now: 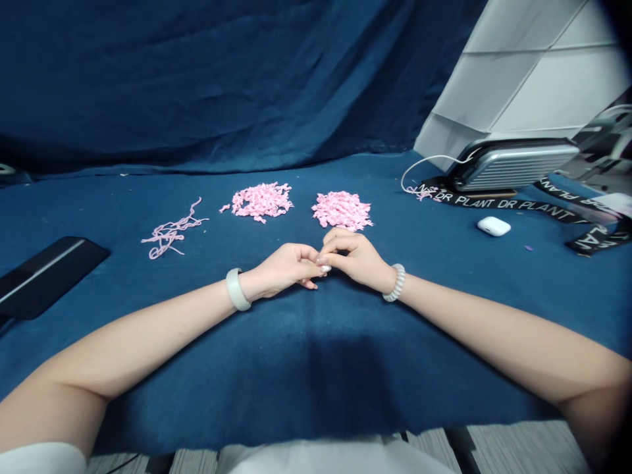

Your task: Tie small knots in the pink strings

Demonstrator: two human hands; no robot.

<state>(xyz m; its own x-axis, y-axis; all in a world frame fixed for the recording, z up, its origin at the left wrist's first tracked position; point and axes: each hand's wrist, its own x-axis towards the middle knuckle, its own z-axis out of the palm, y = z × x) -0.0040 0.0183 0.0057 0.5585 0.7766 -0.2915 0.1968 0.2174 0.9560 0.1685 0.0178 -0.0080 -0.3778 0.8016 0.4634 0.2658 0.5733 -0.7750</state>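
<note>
My left hand (291, 268) and my right hand (353, 258) meet at the fingertips over the middle of the blue cloth. Both are closed in a pinch, and whatever lies between the fingers is too small to make out. Just beyond my right hand is a round pile of pink knotted pieces (342, 209). A second pink pile (261, 200) lies farther left, past my left hand. Loose pink strands (172, 234) are spread on the cloth to the left of both piles.
A dark flat object (54, 273) rests at the left edge. On the right are a ribbed silver case (523, 164) with a white cable, a black lettered strap (494, 201), a white earbud case (494, 226) and some pink scraps (425, 192). Blue cloth (222, 85) hangs behind.
</note>
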